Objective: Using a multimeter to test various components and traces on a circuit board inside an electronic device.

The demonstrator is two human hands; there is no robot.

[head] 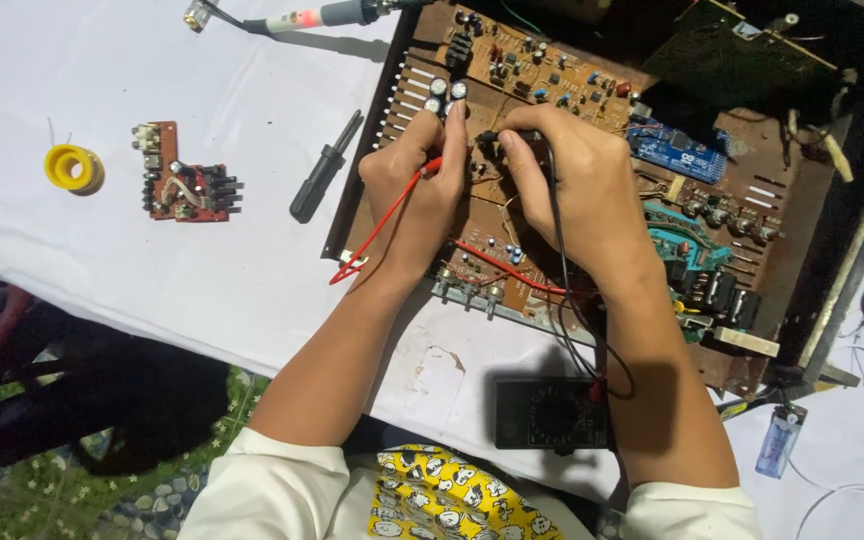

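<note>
My left hand (414, 190) pinches the red probe (432, 168); my right hand (567, 175) pinches the black probe (497, 135), both tips on the brown circuit board (552, 75) so they stay steady.

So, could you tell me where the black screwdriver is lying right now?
In the head view, the black screwdriver lies on the white cloth, just left of the open chassis, between it and the small loose circuit board.
</note>
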